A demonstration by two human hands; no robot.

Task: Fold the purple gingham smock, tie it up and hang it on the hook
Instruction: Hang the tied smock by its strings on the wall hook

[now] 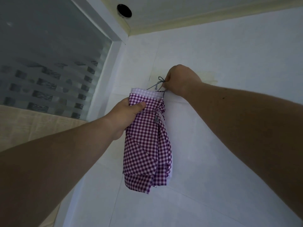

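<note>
The purple gingham smock [146,145] is folded into a long bundle and knotted with its own strap near the top. It hangs down against the white tiled wall. My left hand [126,115] grips the bundle's upper left side, thumb across the front. My right hand [180,81] is raised at the bundle's top right corner, fingers pinched on a thin grey string loop [157,83] fixed to the smock's top edge. The hook itself is hidden behind my right hand or cannot be made out.
A white tiled wall [229,145] fills the right and lower part of the view. A white-framed frosted window [49,63] stands at left, with a beige ledge [32,125] below it. A dark round hole [124,10] sits in the ceiling.
</note>
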